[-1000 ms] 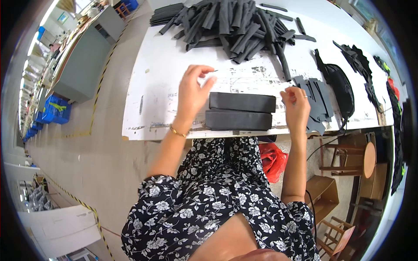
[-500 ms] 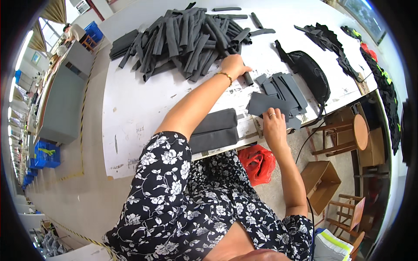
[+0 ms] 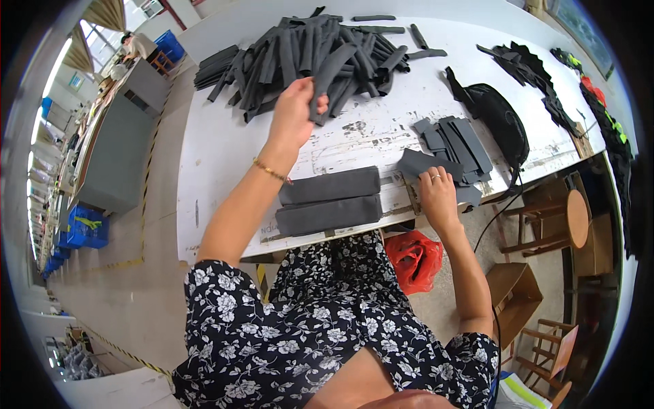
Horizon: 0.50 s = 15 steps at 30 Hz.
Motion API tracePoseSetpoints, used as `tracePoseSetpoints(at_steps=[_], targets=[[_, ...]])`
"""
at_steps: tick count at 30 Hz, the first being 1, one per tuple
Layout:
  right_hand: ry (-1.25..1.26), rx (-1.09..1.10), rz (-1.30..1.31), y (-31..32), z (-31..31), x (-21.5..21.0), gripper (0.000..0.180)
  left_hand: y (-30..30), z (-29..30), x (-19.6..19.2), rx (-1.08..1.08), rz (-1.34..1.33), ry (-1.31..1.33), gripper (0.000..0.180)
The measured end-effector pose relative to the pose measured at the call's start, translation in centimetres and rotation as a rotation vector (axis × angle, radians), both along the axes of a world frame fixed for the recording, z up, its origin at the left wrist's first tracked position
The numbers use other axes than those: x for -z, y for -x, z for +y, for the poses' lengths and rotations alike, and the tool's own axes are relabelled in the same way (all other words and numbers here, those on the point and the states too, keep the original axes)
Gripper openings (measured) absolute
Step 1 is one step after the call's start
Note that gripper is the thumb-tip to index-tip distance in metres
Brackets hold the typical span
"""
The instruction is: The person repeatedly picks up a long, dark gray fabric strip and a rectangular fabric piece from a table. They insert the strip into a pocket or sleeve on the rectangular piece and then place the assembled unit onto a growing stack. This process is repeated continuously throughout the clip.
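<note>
My left hand is lifted over the white table and grips a long dark grey foam strip drawn from the big heap of such strips at the back. My right hand rests near the table's front edge on a flat dark grey cut piece, beside a fanned stack of similar pieces. Two dark grey padded blocks lie side by side at the front edge between my arms.
A black bag lies to the right of the cut pieces, with black scraps behind it. A red plastic bag hangs under the table. Wooden stools and a cardboard box stand at right. A grey table stands at left.
My left hand has closed on a strip from the heap and lifted it toward me. My right hand has stayed on the flat cut piece.
</note>
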State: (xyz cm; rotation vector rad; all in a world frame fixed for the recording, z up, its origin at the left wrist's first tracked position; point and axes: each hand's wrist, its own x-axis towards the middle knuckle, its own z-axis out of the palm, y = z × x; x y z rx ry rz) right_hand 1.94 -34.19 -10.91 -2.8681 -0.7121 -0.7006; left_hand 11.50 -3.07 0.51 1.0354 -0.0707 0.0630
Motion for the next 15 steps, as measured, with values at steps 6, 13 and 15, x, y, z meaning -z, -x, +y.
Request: tracePoseSetpoints(at_steps=[6,13,15], targets=[[-0.448,-0.060,-0.209,-0.7,0.0,-3.4,0.014,5.1,5.0,0.9,-0.061,0.010,0.383,0.031],[-1.336,-0.371,0.349,2.2,9.5,-10.6,0.021,9.6,4.6,0.1,-0.100,0.027,0.330,0.032],[-1.153,-0.448,0.386,3.2,11.3,-11.0,0.024,10.2,4.7,0.0,-0.135,-0.006,0.257,0.031]])
